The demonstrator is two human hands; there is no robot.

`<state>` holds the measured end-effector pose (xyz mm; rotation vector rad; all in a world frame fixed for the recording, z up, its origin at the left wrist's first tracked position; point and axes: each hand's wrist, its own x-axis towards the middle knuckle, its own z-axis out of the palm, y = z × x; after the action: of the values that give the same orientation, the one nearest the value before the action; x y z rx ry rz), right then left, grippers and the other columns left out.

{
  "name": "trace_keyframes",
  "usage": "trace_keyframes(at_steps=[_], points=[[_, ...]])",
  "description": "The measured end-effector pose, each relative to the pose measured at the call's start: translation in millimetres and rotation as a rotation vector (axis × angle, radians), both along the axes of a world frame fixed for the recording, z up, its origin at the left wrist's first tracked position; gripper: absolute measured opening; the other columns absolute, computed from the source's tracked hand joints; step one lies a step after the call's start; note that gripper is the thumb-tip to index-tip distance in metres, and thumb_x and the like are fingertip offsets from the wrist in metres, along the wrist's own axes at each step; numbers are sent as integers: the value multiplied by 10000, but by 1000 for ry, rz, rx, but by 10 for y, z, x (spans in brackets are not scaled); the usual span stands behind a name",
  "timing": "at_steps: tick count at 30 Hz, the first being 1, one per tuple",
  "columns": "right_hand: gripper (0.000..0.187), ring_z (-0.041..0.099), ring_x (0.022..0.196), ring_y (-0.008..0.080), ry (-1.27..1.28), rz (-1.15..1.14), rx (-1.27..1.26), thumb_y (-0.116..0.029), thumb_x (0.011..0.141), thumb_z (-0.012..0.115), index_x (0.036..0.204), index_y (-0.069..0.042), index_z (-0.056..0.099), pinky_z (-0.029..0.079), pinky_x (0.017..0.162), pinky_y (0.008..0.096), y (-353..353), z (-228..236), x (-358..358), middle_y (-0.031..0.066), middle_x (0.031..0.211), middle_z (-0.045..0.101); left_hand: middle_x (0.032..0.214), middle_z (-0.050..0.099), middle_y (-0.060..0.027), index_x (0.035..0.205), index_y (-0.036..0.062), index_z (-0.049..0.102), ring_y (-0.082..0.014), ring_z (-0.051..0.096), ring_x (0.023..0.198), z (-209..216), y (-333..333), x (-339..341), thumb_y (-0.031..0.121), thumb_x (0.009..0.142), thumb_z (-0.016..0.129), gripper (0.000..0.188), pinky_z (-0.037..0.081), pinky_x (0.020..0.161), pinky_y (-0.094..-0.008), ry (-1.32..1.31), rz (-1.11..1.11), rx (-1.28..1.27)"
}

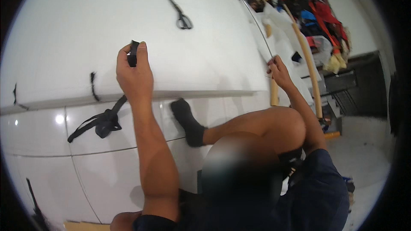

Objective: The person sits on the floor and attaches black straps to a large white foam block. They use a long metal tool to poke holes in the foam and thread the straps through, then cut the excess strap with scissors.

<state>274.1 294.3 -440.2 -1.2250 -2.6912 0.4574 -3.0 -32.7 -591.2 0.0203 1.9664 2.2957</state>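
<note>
My left hand point(135, 70) is closed over the white slab, with a short end of black strap point(133, 53) pinched between thumb and fingers. More black strap point(105, 122) lies bunched on the floor tiles beside my left forearm; whether it joins the held end is hidden behind my wrist. Out to the right, my right hand point(279, 69) has its fingers closed at the lower end of a long, thin, grey rod-like thing point(255, 20) that runs along the slab's right side. Black-handled scissors point(182, 17) lie on the slab, beyond my left hand.
The thick white slab point(205, 60) rests on white floor tiles point(111, 162). Black strips point(93, 86) hang at its near edge. My socked foot point(188, 122) is beside it. A long brown cardboard tube point(308, 62) and piled coloured fabrics point(323, 21) stand at the right.
</note>
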Motion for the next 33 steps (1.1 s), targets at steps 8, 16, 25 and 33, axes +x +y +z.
trace_keyframes(at_steps=[8,16,25,33], points=[[436,571,546,152,59,-758,200,-429,907,682,855,-40,493,431,438,301,1314,-796,2877,76,685,570,1355,503,-103,1359,238,569,-302,441,1265,-108,674,843,336,750,804,661,359,1028,-501,455,-613,-830],[487,588,673,175,682,-841,-181,-446,845,760,858,-59,465,422,453,294,1646,-2170,2495,82,809,549,1550,275,-128,1458,329,450,-425,330,1329,-427,1287,1336,462,589,886,981,312,1061,-563,786,-780,-1181],[407,541,648,260,476,-714,235,-351,872,722,821,-37,468,456,637,401,2643,-2518,2437,116,695,541,1467,354,-139,1437,284,489,-416,333,1289,-688,1734,1324,532,506,880,1040,296,1067,-532,957,-797,-1350],[510,545,715,222,397,-846,-48,-495,894,678,835,-20,503,460,688,377,2627,-2607,2769,94,734,555,1422,370,-188,1439,191,486,-411,360,1269,-751,1833,1359,753,474,770,1153,296,1054,-549,1057,-813,-1395]])
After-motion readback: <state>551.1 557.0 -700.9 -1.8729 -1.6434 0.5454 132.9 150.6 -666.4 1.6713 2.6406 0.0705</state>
